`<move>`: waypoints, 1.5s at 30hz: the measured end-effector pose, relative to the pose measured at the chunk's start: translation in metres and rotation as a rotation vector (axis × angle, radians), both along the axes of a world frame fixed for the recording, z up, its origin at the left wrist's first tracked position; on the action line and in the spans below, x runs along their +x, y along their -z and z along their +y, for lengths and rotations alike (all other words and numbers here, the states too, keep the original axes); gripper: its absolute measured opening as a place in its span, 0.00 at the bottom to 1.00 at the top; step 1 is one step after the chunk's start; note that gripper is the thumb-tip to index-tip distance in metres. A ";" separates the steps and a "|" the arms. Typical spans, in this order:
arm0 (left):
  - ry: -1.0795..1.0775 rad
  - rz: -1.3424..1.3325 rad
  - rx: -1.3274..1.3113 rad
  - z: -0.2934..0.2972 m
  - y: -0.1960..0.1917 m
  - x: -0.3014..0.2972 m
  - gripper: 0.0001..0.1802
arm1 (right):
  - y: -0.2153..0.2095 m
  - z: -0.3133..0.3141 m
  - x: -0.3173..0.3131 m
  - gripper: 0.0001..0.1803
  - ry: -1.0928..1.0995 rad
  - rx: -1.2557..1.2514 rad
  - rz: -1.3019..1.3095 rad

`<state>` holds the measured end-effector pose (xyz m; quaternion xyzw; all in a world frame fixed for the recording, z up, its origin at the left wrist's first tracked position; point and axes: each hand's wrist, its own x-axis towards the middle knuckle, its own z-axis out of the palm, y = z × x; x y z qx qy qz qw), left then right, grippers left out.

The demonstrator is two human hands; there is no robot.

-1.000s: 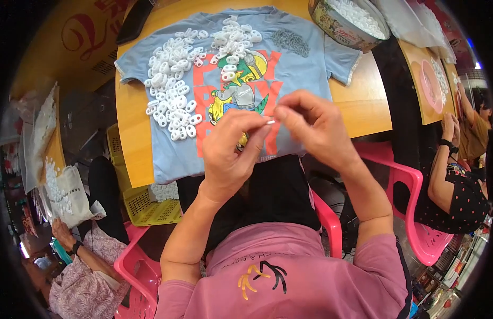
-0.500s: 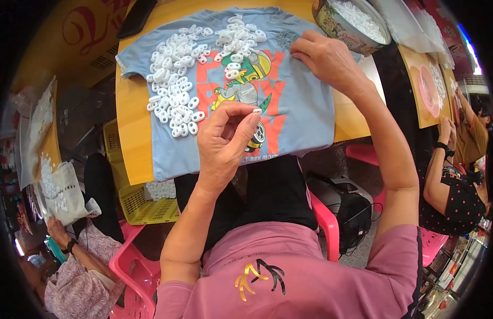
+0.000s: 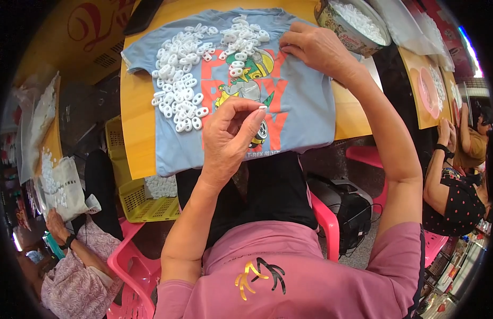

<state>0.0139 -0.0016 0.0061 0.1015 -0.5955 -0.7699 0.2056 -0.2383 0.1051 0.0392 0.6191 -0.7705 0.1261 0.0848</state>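
A small white plastic piece (image 3: 263, 107) is pinched between the thumb and forefinger of my left hand (image 3: 229, 135), raised over the lower part of a blue printed T-shirt (image 3: 310, 106) spread on the table. My right hand (image 3: 318, 50) is over the shirt's upper right, palm down, its fingertips drawn together. Whether anything is in them is hidden. To its left lies a small heap of white two-holed plastic pieces (image 3: 238, 38). A larger heap of the same white pieces (image 3: 177, 80) covers the shirt's left side.
A round patterned tin (image 3: 337, 29) of white pieces stands at the far right of the yellow-topped table (image 3: 138, 117). A dark phone-like object (image 3: 142, 16) lies far left. Below are yellow crates (image 3: 142, 204). People sit on both sides, near pink chairs (image 3: 325, 220).
My right hand has moved left, nearer the small heap. My left hand keeps its pinch on the white piece. The whole view has shifted slightly.
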 end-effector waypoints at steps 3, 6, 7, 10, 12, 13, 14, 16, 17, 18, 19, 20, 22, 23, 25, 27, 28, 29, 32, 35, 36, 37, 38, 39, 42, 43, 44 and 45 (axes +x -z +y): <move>-0.004 -0.014 0.006 0.001 -0.001 0.000 0.06 | 0.000 -0.006 -0.003 0.07 -0.027 0.023 0.070; -0.027 -0.032 0.014 -0.001 0.000 0.001 0.07 | 0.004 -0.012 0.002 0.09 -0.025 0.035 0.138; -0.041 -0.037 0.011 -0.001 0.000 0.001 0.07 | 0.004 -0.013 0.003 0.09 -0.013 0.039 0.156; -0.068 0.009 0.114 -0.003 0.004 -0.001 0.07 | 0.000 -0.009 0.005 0.10 -0.097 -0.111 0.001; -0.072 0.022 0.141 -0.005 0.004 -0.003 0.07 | -0.002 -0.002 0.018 0.10 0.015 -0.129 -0.254; -0.066 0.037 0.168 -0.005 0.004 -0.004 0.07 | -0.004 0.002 0.027 0.11 0.139 -0.143 -0.505; -0.069 0.033 0.171 -0.005 0.004 -0.005 0.07 | -0.002 0.004 0.031 0.11 0.137 -0.139 -0.510; -0.069 0.067 0.215 -0.007 0.003 -0.007 0.07 | 0.003 0.006 0.040 0.12 0.183 -0.293 -0.758; -0.081 0.066 0.248 -0.007 0.002 -0.007 0.07 | 0.000 0.009 0.046 0.13 0.196 -0.242 -0.846; -0.086 0.064 0.249 -0.008 0.001 -0.006 0.07 | 0.001 0.010 0.052 0.13 0.192 -0.239 -0.849; -0.085 0.064 0.267 -0.008 0.001 -0.006 0.07 | 0.002 0.009 0.059 0.15 0.178 -0.255 -0.939; -0.083 0.066 0.285 -0.008 0.000 -0.006 0.07 | 0.002 0.009 0.066 0.16 0.163 -0.270 -1.028; -0.088 0.060 0.293 -0.006 -0.006 -0.004 0.08 | -0.001 0.012 0.086 0.16 0.157 -0.301 -1.116; -0.089 0.055 0.301 -0.004 -0.009 -0.004 0.08 | -0.001 0.012 0.096 0.15 0.127 -0.356 -1.268; -0.096 0.070 0.309 0.000 -0.018 -0.001 0.08 | -0.003 0.011 0.113 0.11 0.075 -0.459 -1.472; -0.106 0.083 0.315 0.002 -0.021 0.003 0.08 | -0.004 0.010 0.128 0.11 0.072 -0.513 -1.543; -0.115 0.094 0.303 0.003 -0.021 0.005 0.08 | -0.005 0.010 0.136 0.11 0.074 -0.569 -1.611; -0.125 0.106 0.290 0.004 -0.022 0.007 0.08 | -0.008 0.009 0.142 0.11 0.072 -0.584 -1.655; -0.137 0.126 0.303 0.006 -0.023 0.011 0.08 | -0.007 0.010 0.152 0.12 0.062 -0.586 -1.647; -0.141 0.123 0.304 0.008 -0.027 0.016 0.08 | -0.008 0.010 0.159 0.12 0.041 -0.612 -1.696; -0.144 0.123 0.305 0.010 -0.028 0.017 0.08 | -0.008 0.010 0.161 0.12 0.039 -0.609 -1.697; -0.142 0.131 0.311 0.011 -0.030 0.018 0.07 | -0.008 0.010 0.162 0.12 0.037 -0.626 -1.702; -0.140 0.138 0.317 0.012 -0.031 0.019 0.07 | -0.007 0.010 0.164 0.13 0.034 -0.644 -1.707; -0.142 0.139 0.317 0.013 -0.032 0.020 0.07 | -0.007 0.010 0.165 0.13 0.032 -0.642 -1.707; -0.148 0.143 0.293 0.014 -0.033 0.022 0.07 | -0.009 0.009 0.170 0.12 0.050 -0.642 -1.663; -0.150 0.139 0.287 0.014 -0.033 0.023 0.07 | -0.010 0.009 0.171 0.12 0.061 -0.641 -1.636; -0.151 0.135 0.282 0.014 -0.033 0.023 0.07 | -0.010 0.009 0.172 0.11 0.072 -0.641 -1.609; -0.151 0.135 0.281 0.014 -0.033 0.024 0.07 | -0.010 0.009 0.172 0.11 0.071 -0.642 -1.608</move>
